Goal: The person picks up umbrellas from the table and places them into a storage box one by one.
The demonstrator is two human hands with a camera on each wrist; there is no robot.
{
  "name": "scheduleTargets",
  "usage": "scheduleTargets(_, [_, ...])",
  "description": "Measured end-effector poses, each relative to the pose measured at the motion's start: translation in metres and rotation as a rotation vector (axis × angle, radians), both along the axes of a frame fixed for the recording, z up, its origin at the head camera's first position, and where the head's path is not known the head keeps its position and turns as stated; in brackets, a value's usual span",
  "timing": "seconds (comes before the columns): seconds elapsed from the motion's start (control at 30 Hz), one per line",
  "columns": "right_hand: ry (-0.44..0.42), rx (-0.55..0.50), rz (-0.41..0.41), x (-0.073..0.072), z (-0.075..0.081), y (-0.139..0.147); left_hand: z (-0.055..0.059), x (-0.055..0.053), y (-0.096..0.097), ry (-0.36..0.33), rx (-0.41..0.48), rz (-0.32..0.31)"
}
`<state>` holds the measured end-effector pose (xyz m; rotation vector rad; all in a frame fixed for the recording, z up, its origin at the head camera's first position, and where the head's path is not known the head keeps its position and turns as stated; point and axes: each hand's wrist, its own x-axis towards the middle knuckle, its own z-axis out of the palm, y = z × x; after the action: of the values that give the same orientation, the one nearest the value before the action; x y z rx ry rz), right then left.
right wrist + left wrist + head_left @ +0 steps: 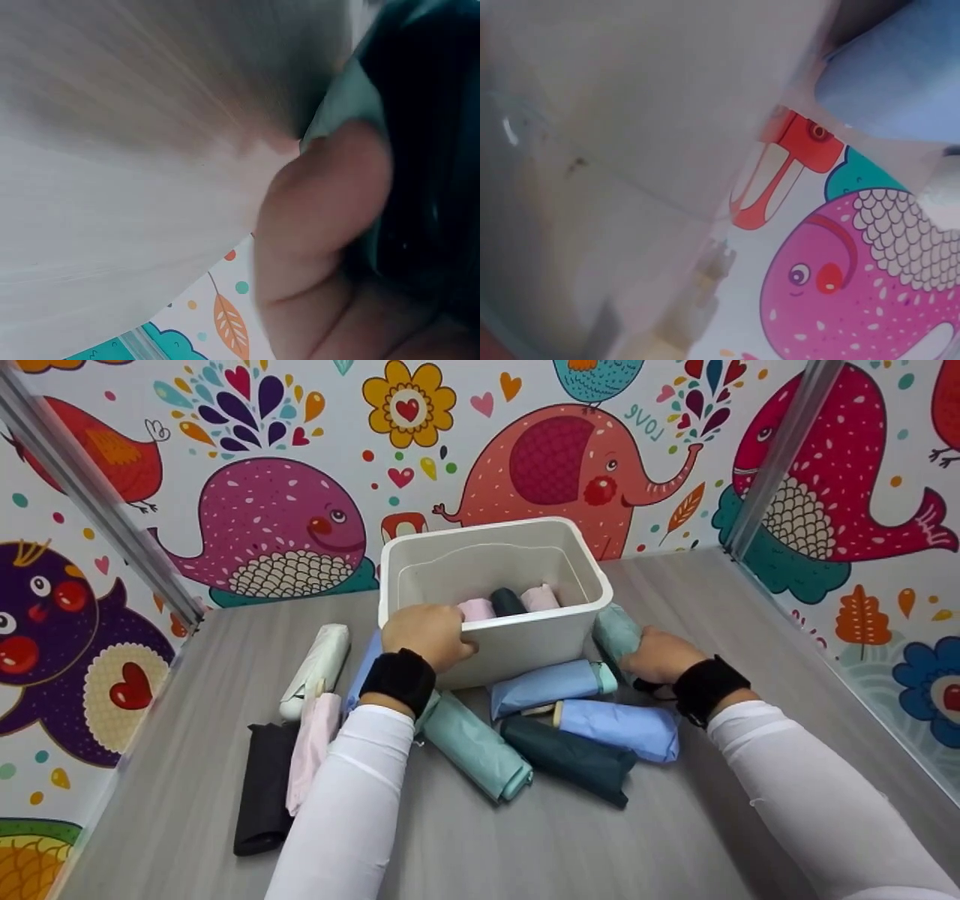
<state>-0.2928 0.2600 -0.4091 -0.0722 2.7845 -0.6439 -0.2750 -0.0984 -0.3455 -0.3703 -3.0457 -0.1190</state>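
My left hand (426, 634) grips the front left rim of a white plastic bin (525, 649), fingers over the edge and thumb outside. Inside the bin lie two pink folded umbrellas (540, 598) and a dark one (507, 602) between them. To the right of the bin, my right hand (660, 655) holds a grey-green folded umbrella (616, 631), which leans close along the bin's side. The right wrist view shows a finger (330, 195) curled against that umbrella's fabric (349, 101). Pale bin wall (630, 112) fills much of the left wrist view.
In front of the bin lie a light blue umbrella (547, 686), a periwinkle one (619, 727), a dark green one (566, 757) and a teal one (476, 746). Left of my left arm are white (319, 664), pink (313, 750) and black (264, 787) umbrellas. Patterned panels stand around the table.
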Motion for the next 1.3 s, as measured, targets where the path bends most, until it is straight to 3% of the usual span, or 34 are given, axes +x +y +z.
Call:
scheduleTargets(0.17, [-0.055, -0.114, -0.084, -0.001, -0.002, 0.004, -0.001, -0.001, -0.001, -0.012, -0.002, -0.017])
scheduleTargets(0.33, [-0.041, -0.145, -0.104, -0.001, 0.001, 0.009, -0.003, 0.001, -0.003, -0.005, 0.031, -0.038])
scheduleTargets(0.47, [-0.007, -0.188, -0.149, 0.000, 0.011, 0.010, -0.005, 0.002, -0.005, 0.016, 0.092, -0.055])
scheduleTargets(0.7, [0.138, -0.293, -0.217, 0.002, 0.040, 0.004, -0.002, 0.005, -0.011, 0.073, 0.146, -0.088])
scheduleTargets(0.87, [0.236, -0.348, -0.242, 0.002, 0.059, 0.000, 0.003, 0.008, -0.016, 0.111, 0.075, -0.086])
scheduleTargets(1.03, [0.295, -0.399, -0.241, 0.003, 0.080, -0.010, 0.005, 0.009, -0.028, 0.109, 0.035, -0.076])
scheduleTargets(1.3, [0.439, -0.465, -0.190, 0.003, 0.107, -0.053, -0.001, 0.007, -0.041, 0.106, 0.077, -0.078])
